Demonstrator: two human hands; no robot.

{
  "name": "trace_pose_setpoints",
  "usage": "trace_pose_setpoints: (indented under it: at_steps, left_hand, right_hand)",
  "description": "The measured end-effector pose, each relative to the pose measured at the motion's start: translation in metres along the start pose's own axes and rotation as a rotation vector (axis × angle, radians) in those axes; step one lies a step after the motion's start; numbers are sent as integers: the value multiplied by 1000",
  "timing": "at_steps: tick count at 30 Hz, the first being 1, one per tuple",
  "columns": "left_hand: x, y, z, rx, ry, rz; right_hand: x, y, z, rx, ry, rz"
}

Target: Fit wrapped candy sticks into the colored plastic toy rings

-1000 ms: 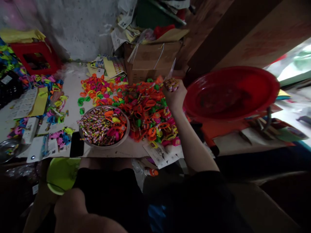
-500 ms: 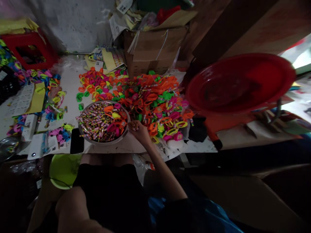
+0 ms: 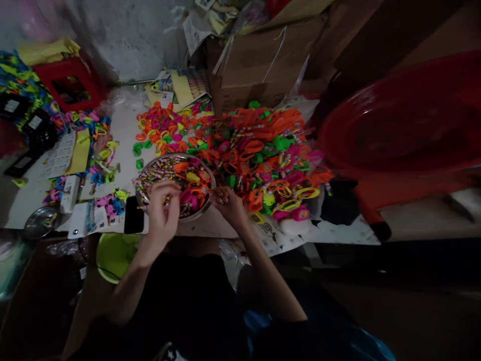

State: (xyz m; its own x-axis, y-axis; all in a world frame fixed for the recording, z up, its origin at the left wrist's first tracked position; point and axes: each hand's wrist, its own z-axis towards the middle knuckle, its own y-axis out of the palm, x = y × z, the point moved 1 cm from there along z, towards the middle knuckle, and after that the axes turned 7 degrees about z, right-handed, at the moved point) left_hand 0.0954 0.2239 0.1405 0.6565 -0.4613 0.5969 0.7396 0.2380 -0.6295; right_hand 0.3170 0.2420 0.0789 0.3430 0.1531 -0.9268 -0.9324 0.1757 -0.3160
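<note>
The right hand [image 3: 232, 209] is grasping a bundle of slim patterned sticks [image 3: 220, 195] at the round metal bowl's [image 3: 192, 218] right rim, their ends clustering toward the bowl and their long axis lying roughly sideways. The left hand [image 3: 165, 208] is curling over the bowl, its fingers bent, though whether it is gripping anything cannot be told. Glossy striped sticks are filling the bowl beside a heap of looped, plastic-looking orange, green and pink pieces [image 3: 259, 160].
</note>
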Motion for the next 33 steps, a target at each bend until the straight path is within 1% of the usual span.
trace_pose_setpoints:
  at_steps: [1, 2, 3, 5, 7, 10, 12, 15, 18, 21, 23, 25, 27, 29, 31, 33]
  left_hand:
    - [-5, 9, 5, -43, -24, 68]
    - [-12, 19, 9, -118, -52, 154]
    - [-20, 29, 12, -219, -73, 228]
    - [-36, 49, 14, -352, -108, 352]
    - [-48, 62, 13, -404, -117, 410]
    - [-56, 71, 12, -391, -106, 398]
    - [-57, 70, 13, -381, -100, 367]
    - [-52, 61, 13, -373, -94, 314]
    - [-42, 48, 12, -347, -114, 181]
    - [-34, 38, 10, -339, -177, 63]
    - [-32, 36, 8, -364, -257, -13]
    - [-31, 37, 6, -408, -339, -110]
    - [-32, 40, 2, -444, -384, -195]
    - [-30, 41, -1, -460, -392, -262]
    - [-25, 39, -3, -450, -382, -306]
    - [-17, 33, -5, -418, -350, -280]
  right_hand:
    - [0, 0, -1, 7, -2, 17]
    - [0, 0, -2, 11, -4, 30]
    - [0, 0, -3, 8, -3, 37]
    - [1, 3, -6, -12, 6, 35]
    - [2, 8, -8, -43, 14, 27]
    - [6, 14, -11, -72, 15, 18]
    - [8, 17, -14, -82, 16, 11]
    - [8, 18, -18, -90, 22, 6]
    - [-2, 17, -23, -83, 30, 16]
    - [-19, 17, -27, -51, 36, 43]
    - [-29, 17, -29, -44, 41, 56]
    - [-36, 18, -31, -54, 44, 53]
    - [-40, 19, -32, -63, 39, 42]
    - [-40, 20, -33, -59, 26, 31]
    - [-40, 20, -34, -50, 8, 22]
    - [-40, 19, -36, -35, -13, 8]
